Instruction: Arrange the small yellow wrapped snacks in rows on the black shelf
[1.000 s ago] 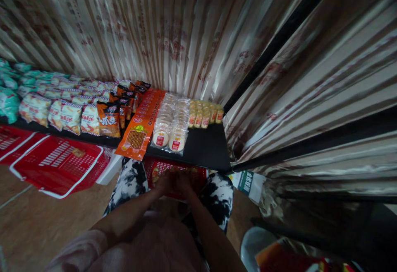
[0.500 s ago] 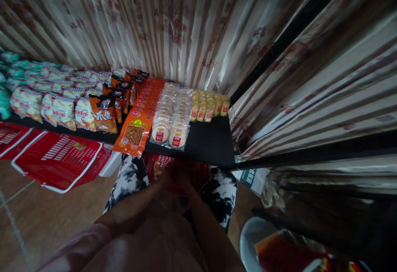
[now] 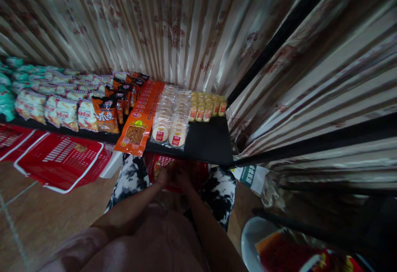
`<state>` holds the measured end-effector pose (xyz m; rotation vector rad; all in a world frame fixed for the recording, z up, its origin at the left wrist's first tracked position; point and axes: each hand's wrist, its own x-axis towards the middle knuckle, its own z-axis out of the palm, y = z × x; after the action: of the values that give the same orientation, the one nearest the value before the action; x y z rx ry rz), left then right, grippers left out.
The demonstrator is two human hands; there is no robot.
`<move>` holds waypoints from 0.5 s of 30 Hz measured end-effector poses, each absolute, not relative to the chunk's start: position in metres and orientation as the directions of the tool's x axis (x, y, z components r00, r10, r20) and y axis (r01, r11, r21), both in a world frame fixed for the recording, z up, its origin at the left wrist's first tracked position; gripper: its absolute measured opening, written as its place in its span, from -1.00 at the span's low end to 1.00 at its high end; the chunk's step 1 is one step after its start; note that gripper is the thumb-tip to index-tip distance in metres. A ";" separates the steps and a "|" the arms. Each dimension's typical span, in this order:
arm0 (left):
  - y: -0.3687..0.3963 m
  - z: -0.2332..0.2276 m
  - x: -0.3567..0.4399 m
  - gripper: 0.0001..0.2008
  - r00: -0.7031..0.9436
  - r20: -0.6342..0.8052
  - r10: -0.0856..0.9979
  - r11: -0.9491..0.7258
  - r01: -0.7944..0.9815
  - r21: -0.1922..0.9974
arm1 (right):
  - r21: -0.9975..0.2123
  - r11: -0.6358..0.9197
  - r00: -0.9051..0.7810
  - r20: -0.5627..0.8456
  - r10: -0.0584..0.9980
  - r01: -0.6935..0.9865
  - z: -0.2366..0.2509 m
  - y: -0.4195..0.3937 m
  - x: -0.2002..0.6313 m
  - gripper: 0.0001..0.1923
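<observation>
Both hands, left hand (image 3: 163,176) and right hand (image 3: 183,177), meet in the red basket (image 3: 198,172) under the worktop (image 3: 207,145) edge (finger grip too dark to tell); open floor lies left.

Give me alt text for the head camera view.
Both hands, left hand and right hand, meet low over a red basket below a black shelf lined with snack packets.

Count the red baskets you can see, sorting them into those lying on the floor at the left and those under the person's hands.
On the floor at left: 2
Under the hands: 1
Total: 3
</observation>
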<state>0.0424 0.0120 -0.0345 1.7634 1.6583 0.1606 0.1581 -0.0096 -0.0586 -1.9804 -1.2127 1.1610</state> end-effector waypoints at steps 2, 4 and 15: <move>0.010 -0.028 0.042 -0.76 0.144 -0.384 0.912 0.112 0.813 0.571 | -0.793 -0.459 0.244 -0.391 0.888 0.400 -0.053 -0.011 0.158 -0.78; 0.007 -0.020 0.042 -0.77 0.141 -0.384 0.913 0.130 0.790 0.599 | -0.808 -0.456 0.261 -0.380 0.887 0.373 -0.047 -0.014 0.158 -0.76; -0.013 0.011 0.047 -0.84 0.179 -0.287 0.941 0.147 0.546 0.825 | -0.894 -0.387 0.331 -0.303 0.894 0.227 -0.009 -0.036 0.162 -0.82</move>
<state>0.0474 -0.0130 0.0113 1.5179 1.4860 0.5319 0.1616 -0.0356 -0.0090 -1.8170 -0.9943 1.0818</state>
